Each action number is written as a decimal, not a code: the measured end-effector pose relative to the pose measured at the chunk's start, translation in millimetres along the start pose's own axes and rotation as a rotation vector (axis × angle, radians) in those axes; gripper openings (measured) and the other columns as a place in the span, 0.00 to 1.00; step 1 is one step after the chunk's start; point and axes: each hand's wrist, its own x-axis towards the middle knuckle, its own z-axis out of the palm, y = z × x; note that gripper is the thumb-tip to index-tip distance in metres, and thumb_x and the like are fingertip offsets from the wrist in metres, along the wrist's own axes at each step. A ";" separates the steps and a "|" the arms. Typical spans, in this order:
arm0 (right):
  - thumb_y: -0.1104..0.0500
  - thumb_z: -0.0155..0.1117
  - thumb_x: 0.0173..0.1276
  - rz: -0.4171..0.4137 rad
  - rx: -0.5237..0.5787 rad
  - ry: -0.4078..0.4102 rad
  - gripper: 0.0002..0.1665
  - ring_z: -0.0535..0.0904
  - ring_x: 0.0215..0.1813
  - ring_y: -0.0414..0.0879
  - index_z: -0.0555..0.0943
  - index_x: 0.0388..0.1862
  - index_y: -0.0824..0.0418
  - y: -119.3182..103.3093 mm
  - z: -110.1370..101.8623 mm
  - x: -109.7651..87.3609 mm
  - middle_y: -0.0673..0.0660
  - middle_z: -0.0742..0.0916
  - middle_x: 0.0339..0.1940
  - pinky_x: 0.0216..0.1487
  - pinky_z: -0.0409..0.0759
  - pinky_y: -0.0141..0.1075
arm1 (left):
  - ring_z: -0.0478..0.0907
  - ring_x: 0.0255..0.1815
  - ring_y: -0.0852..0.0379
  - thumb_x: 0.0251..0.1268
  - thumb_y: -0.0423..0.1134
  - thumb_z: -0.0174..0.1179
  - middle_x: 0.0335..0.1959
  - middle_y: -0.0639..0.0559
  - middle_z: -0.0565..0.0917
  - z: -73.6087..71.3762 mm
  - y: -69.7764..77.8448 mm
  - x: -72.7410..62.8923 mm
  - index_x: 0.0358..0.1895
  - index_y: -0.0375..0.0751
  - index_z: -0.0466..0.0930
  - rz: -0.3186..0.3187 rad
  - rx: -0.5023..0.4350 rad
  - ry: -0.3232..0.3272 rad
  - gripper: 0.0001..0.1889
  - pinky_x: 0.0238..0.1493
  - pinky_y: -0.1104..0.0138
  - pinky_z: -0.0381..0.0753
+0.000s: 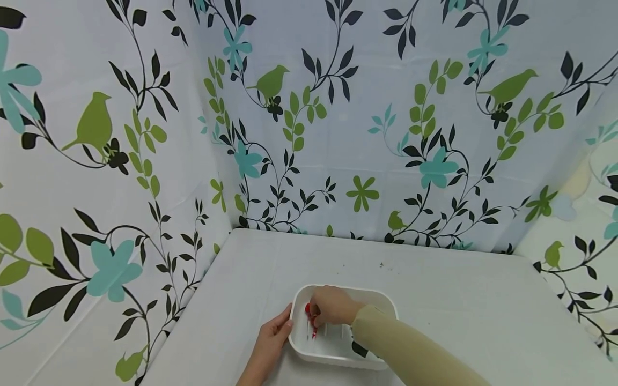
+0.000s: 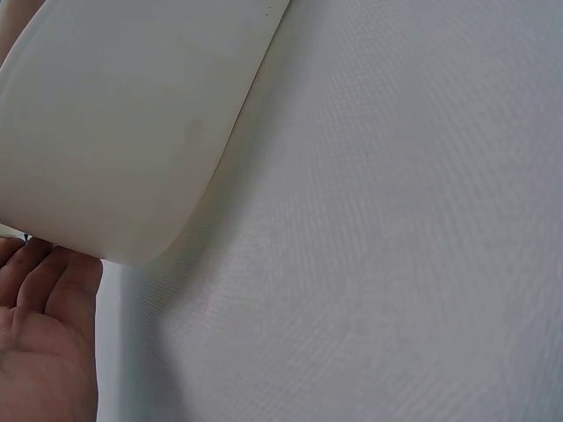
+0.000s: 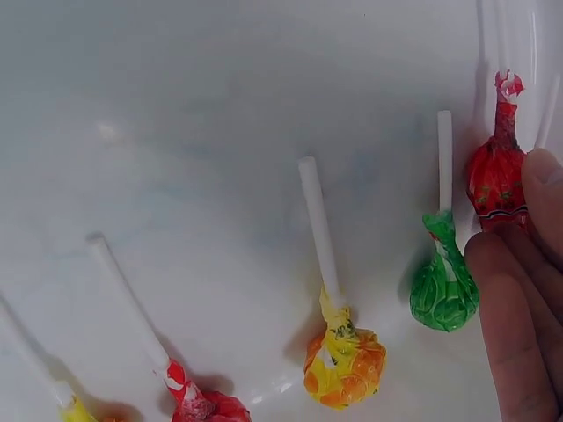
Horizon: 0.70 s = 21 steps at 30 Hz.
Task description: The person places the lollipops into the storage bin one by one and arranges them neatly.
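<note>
Inside a white plastic tray point(image 1: 343, 362), my right hand point(image 1: 335, 305) pinches a red-wrapped lollipop point(image 3: 495, 180) between thumb and fingers. The wrapped ball lies at the fingertips, its white stick pointing away. Left of it in the right wrist view lie a green lollipop point(image 3: 444, 294), a yellow-orange lollipop point(image 3: 345, 365) and a second red lollipop point(image 3: 207, 406), spaced in a row. Another red lollipop point(image 1: 307, 308) shows by the tray's left wall in the head view. My left hand point(image 1: 270, 340) holds the tray's left side, thumb at the rim, fingers against the outer wall.
The tray stands on a white-covered table point(image 1: 449, 305), near the front edge. A patterned curtain point(image 1: 309, 161) with birds and leaves hangs behind and at both sides. One more yellow-topped lollipop point(image 3: 75, 409) is cut off at the right wrist view's lower left corner.
</note>
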 end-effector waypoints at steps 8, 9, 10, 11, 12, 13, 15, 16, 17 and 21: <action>0.56 0.81 0.58 0.049 0.013 0.019 0.06 0.74 0.29 0.36 0.90 0.34 0.52 0.6 -6.0 -4.4 0.41 0.84 0.25 0.34 0.78 0.27 | 0.57 0.80 0.36 0.81 0.37 0.50 0.78 0.36 0.62 0.3 0.8 1.6 0.77 0.31 0.62 -0.026 0.025 0.004 0.26 0.72 0.58 0.74; 0.56 0.80 0.59 0.053 0.028 0.024 0.06 0.74 0.30 0.36 0.90 0.34 0.52 1.4 -7.6 -6.0 0.41 0.84 0.25 0.34 0.79 0.27 | 0.57 0.80 0.36 0.81 0.37 0.51 0.78 0.36 0.62 0.6 0.9 1.8 0.76 0.31 0.62 -0.030 0.030 0.006 0.27 0.72 0.58 0.74; 0.56 0.80 0.60 0.054 0.048 0.029 0.06 0.75 0.30 0.36 0.90 0.35 0.53 2.3 -9.6 -8.2 0.42 0.85 0.26 0.35 0.80 0.27 | 0.57 0.80 0.36 0.81 0.38 0.51 0.78 0.36 0.63 0.9 1.6 1.4 0.76 0.31 0.62 -0.032 0.035 0.008 0.27 0.73 0.58 0.73; 0.57 0.79 0.61 0.051 0.071 0.036 0.06 0.75 0.30 0.36 0.90 0.36 0.54 3.4 -11.8 -10.8 0.42 0.85 0.27 0.36 0.81 0.27 | 0.56 0.80 0.36 0.81 0.38 0.51 0.78 0.36 0.62 1.3 2.0 1.3 0.76 0.31 0.62 -0.033 0.034 0.007 0.27 0.73 0.57 0.73; 0.58 0.78 0.61 0.048 0.094 0.047 0.06 0.76 0.31 0.36 0.90 0.37 0.54 5.1 -13.4 -13.5 0.42 0.86 0.28 0.36 0.81 0.27 | 0.56 0.80 0.36 0.81 0.38 0.51 0.78 0.36 0.62 1.5 1.9 1.4 0.76 0.31 0.62 -0.035 0.037 0.008 0.27 0.73 0.57 0.72; 0.58 0.77 0.62 0.042 0.123 0.060 0.06 0.76 0.32 0.36 0.90 0.38 0.55 7.3 -14.9 -16.7 0.43 0.86 0.29 0.37 0.83 0.27 | 0.56 0.80 0.36 0.81 0.38 0.51 0.78 0.37 0.62 1.6 1.5 1.5 0.76 0.31 0.62 -0.038 0.042 0.010 0.27 0.74 0.56 0.71; 0.59 0.76 0.63 0.032 0.199 0.092 0.07 0.79 0.33 0.35 0.90 0.40 0.57 12.7 -18.3 -24.8 0.44 0.88 0.31 0.39 0.84 0.29 | 0.56 0.81 0.36 0.81 0.38 0.51 0.78 0.37 0.62 1.8 1.1 2.1 0.76 0.31 0.62 -0.043 0.052 0.015 0.27 0.74 0.54 0.70; 0.60 0.76 0.64 0.026 0.247 0.107 0.07 0.80 0.34 0.36 0.90 0.41 0.58 15.8 -20.1 -29.4 0.45 0.89 0.33 0.41 0.86 0.30 | 0.56 0.80 0.35 0.81 0.38 0.50 0.78 0.37 0.62 2.0 0.7 2.6 0.76 0.31 0.62 -0.047 0.060 0.016 0.27 0.74 0.53 0.70; 0.60 0.75 0.65 0.022 0.290 0.124 0.08 0.81 0.36 0.36 0.90 0.42 0.59 19.4 -21.5 -34.1 0.45 0.90 0.34 0.41 0.87 0.31 | 0.56 0.80 0.35 0.81 0.38 0.50 0.78 0.37 0.62 2.1 0.4 3.2 0.76 0.31 0.62 -0.054 0.062 0.019 0.27 0.74 0.52 0.69; 0.59 0.72 0.68 0.044 0.446 0.200 0.11 0.84 0.41 0.40 0.89 0.47 0.61 35.4 -31.2 -56.4 0.49 0.91 0.40 0.46 0.90 0.36 | 0.56 0.80 0.35 0.82 0.39 0.50 0.79 0.38 0.61 3.3 0.2 6.0 0.77 0.33 0.61 -0.089 0.063 0.027 0.27 0.73 0.51 0.71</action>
